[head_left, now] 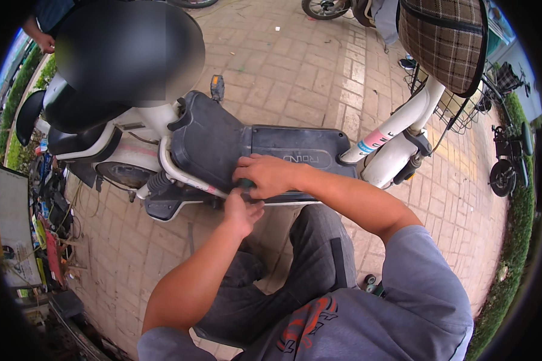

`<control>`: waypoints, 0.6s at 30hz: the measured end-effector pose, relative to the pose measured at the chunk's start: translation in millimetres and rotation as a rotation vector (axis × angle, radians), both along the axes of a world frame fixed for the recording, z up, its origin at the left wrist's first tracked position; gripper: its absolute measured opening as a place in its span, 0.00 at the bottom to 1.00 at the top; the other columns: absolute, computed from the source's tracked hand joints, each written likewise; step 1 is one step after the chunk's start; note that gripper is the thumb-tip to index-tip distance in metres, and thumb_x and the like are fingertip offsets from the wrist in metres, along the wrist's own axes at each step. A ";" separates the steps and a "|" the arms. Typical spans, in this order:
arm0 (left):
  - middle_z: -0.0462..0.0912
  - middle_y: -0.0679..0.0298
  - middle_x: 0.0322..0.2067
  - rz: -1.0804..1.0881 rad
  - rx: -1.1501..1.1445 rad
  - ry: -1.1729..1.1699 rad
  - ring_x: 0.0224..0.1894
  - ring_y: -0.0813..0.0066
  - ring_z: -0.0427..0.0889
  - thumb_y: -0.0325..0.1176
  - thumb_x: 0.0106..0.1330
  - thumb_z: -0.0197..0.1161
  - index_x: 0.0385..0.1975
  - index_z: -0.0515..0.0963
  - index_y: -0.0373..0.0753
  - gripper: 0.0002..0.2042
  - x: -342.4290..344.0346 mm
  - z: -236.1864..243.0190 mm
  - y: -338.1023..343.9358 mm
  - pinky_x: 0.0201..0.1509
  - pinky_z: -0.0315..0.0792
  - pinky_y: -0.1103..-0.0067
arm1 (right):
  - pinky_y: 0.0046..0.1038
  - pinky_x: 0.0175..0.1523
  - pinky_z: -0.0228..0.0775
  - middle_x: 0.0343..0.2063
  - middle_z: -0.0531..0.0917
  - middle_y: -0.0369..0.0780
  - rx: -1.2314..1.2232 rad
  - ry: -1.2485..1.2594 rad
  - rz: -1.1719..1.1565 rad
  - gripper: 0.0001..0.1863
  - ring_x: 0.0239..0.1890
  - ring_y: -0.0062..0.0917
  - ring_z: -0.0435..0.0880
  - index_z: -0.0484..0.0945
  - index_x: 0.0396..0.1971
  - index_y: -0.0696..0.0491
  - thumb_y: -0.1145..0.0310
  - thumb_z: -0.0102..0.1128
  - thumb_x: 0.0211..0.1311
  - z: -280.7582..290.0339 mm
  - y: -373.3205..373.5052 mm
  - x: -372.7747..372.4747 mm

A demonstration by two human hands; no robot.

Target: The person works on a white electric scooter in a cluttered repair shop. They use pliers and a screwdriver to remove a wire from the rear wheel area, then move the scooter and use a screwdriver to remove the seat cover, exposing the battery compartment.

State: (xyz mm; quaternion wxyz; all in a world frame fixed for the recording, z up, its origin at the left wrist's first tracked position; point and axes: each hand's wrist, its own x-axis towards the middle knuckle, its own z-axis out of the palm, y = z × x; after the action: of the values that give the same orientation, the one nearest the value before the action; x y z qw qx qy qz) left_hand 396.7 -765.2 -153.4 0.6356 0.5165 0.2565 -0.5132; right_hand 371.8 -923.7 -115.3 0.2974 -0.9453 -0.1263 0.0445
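Note:
A white electric scooter (pixel 190 179) with a black plastic footboard (pixel 298 144) stands across in front of me. My right hand (pixel 270 175) reaches over the footboard's near edge, its fingers closed round a small dark green handle-like thing (pixel 245 183). Just below it, my left hand (pixel 242 214) is closed against the same spot beside the white frame tube. What its fingers grip, if anything, is hidden. The lower end of the green thing cannot be seen.
A dark, blurred rounded shape (pixel 114 54) covers the scooter's upper left. Another person's hand (pixel 44 43) shows beyond it. A plaid-covered part (pixel 442 42) and wire basket (pixel 461 108) rise at right. Clutter (pixel 54 240) lies left; small green-and-black items (pixel 371 281) lie by my knee.

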 end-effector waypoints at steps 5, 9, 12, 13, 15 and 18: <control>0.61 0.50 0.53 0.011 -0.012 0.003 0.43 0.64 0.74 0.50 0.65 0.48 0.62 0.46 0.25 0.37 -1.4 -2.6 2.6 0.52 0.67 0.65 | 0.41 0.45 0.73 0.42 0.76 0.44 -0.048 0.207 -0.165 0.19 0.40 0.42 0.80 0.77 0.44 0.52 0.61 0.52 0.52 -5.1 -3.7 8.2; 0.56 0.49 0.57 0.013 0.032 -0.017 0.44 0.63 0.75 0.50 0.65 0.48 0.64 0.40 0.24 0.40 -2.8 2.7 1.3 0.53 0.67 0.65 | 0.41 0.45 0.73 0.41 0.77 0.46 0.051 -0.086 0.069 0.17 0.40 0.44 0.80 0.77 0.42 0.52 0.61 0.51 0.55 -5.3 -4.0 -3.6; 0.54 0.49 0.60 0.015 0.036 -0.002 0.44 0.63 0.75 0.50 0.66 0.48 0.65 0.39 0.26 0.40 -3.1 -0.6 2.8 0.52 0.67 0.65 | 0.39 0.51 0.69 0.43 0.75 0.44 0.038 0.291 -0.207 0.19 0.45 0.42 0.76 0.77 0.42 0.52 0.63 0.55 0.49 2.1 1.2 5.8; 0.54 0.49 0.60 0.014 0.034 0.006 0.44 0.63 0.75 0.50 0.66 0.47 0.65 0.40 0.26 0.39 -3.0 -1.7 4.1 0.52 0.67 0.65 | 0.39 0.52 0.68 0.44 0.74 0.44 0.073 0.201 -0.131 0.19 0.46 0.42 0.75 0.77 0.42 0.52 0.63 0.56 0.48 0.7 0.5 4.3; 0.56 0.49 0.60 -0.004 0.031 -0.059 0.44 0.62 0.75 0.49 0.66 0.46 0.65 0.41 0.28 0.38 -7.4 -4.6 5.5 0.54 0.65 0.64 | 0.38 0.54 0.66 0.46 0.73 0.43 0.141 0.024 0.020 0.19 0.48 0.41 0.73 0.77 0.41 0.52 0.64 0.57 0.45 -1.2 -0.1 -0.8; 0.60 0.50 0.59 -0.047 0.050 -0.087 0.47 0.62 0.74 0.48 0.67 0.45 0.66 0.43 0.30 0.35 -8.8 -14.9 11.9 0.58 0.61 0.64 | 0.39 0.53 0.68 0.46 0.73 0.44 0.094 0.220 -0.110 0.18 0.47 0.42 0.75 0.77 0.42 0.51 0.62 0.56 0.48 2.8 1.4 5.9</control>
State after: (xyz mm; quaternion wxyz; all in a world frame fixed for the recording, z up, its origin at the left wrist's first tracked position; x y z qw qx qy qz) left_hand 387.9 -753.3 -168.3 0.6210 0.5598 0.2291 -0.4985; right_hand 377.7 -922.2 -112.6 0.3555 -0.9252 -0.0429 0.1255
